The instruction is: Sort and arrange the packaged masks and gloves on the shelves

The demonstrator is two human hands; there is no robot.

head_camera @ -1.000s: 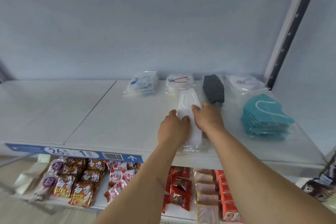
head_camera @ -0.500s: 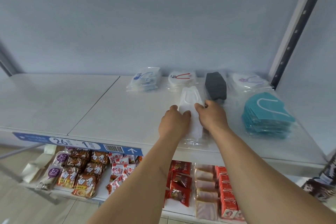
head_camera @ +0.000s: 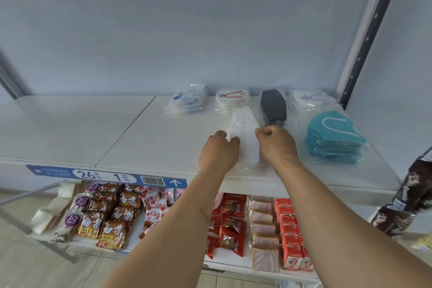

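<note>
1. Left hand [head_camera: 218, 151] and right hand [head_camera: 277, 145] pinch opposite long edges of the clear-bagged white folded mask pack [head_camera: 244, 133] lying on the white shelf [head_camera: 140, 138].
2. Its long axis runs straight away between them, toward the back row; both hands equally near.
3. The black mask pack [head_camera: 273, 105] lies just beyond the right hand.

White mask pack [head_camera: 244, 138] in clear wrap, flat, lengthwise toward shelf [head_camera: 145, 138] front edge. Along back edge: blue-print pack [head_camera: 187, 101], red-strap pack [head_camera: 231, 98], black pack [head_camera: 273, 105], purple-strap pack [head_camera: 312, 99]. Teal mask stack [head_camera: 334, 140] near right edge.
</note>
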